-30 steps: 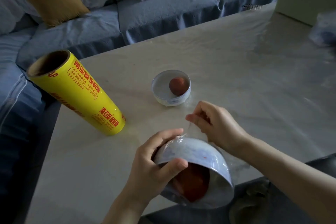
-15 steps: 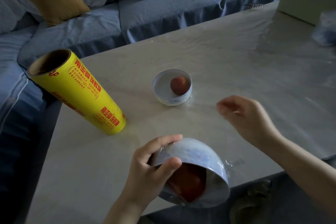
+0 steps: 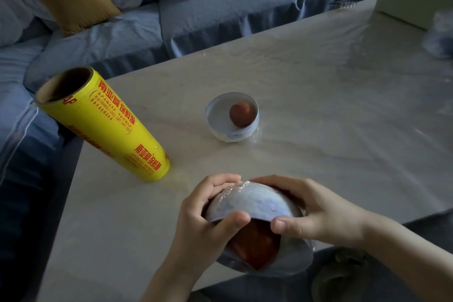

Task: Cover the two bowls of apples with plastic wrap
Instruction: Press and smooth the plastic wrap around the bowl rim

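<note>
Bowl nearest the person is tipped on its side over the near edge of the tabletop, mouth toward them, with an apple inside and plastic wrap wrinkled over its back. The left grip and right grip both curl round it, thumbs at the rim, fingers on the outside. It looks hard, breakable and slick under the film, so rim and base are probably the safest holds. The wrap itself is thin and clingy. Farther off stands the second bowl, upright with a smaller apple, and it seems already wrapped. To its left lies the yellow roll. Neither should hinder the hands. Beyond is a blue sofa.
</note>
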Available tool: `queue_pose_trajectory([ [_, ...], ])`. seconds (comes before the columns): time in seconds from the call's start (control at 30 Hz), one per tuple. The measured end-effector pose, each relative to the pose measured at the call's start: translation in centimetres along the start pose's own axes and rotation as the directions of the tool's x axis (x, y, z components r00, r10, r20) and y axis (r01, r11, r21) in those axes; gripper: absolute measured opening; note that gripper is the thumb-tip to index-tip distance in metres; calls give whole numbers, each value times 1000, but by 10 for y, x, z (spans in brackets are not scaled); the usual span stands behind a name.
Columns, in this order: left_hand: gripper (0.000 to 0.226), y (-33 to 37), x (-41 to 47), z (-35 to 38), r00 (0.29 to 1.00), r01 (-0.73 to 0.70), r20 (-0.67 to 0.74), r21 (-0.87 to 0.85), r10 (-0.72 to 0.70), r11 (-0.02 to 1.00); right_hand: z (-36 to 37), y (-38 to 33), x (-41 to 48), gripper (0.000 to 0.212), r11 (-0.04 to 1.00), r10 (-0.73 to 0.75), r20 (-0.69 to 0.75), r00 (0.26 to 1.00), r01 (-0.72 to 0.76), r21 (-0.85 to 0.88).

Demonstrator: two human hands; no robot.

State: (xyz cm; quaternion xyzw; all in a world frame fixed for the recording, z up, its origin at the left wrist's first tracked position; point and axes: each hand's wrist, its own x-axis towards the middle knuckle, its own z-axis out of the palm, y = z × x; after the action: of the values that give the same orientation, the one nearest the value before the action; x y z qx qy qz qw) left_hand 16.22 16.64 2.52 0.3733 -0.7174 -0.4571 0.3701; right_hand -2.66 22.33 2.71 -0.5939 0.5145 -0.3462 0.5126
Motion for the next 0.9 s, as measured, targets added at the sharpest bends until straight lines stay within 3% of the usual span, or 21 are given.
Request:
queue_pose_trajectory([
  [0.1,47,-2,0,-1,998,11,-54,-23,-12,1000,-2,6,-3,85,998,5,53,999,-8,61],
  [0.23,46,-9,0,1,975,143,-158,-89,-156,986,-1,16,-6,79,975,39,-41,998,-29,222],
  [0.3,50,-11,0,1,971,220,-74,-103,-228,970,0,19,-5,75,973,52,-86,995,-31,229],
  [0.4,62,-14,8,-9,942,313,168,-122,-291,942,-1,22,-3,78,971,95,-110,989,-68,231],
  [0.5,81,-14,20,-14,847,384,409,-31,-339,923,-2,21,4,83,981,119,-104,987,-101,165],
  [0.57,82,-11,25,-10,813,370,467,43,-346,928,-2,15,10,67,986,129,-74,989,-119,119],
  [0.67,78,-10,29,-3,868,350,359,45,-342,936,-7,11,19,44,976,180,-96,979,-166,141],
  [0.77,59,-12,25,1,931,318,202,-39,-304,947,-10,9,23,26,955,208,-127,970,-174,241],
  [0.9,50,-16,21,7,963,270,-1,-71,-271,960,-12,5,24,59,968,185,-192,964,-144,208],
])
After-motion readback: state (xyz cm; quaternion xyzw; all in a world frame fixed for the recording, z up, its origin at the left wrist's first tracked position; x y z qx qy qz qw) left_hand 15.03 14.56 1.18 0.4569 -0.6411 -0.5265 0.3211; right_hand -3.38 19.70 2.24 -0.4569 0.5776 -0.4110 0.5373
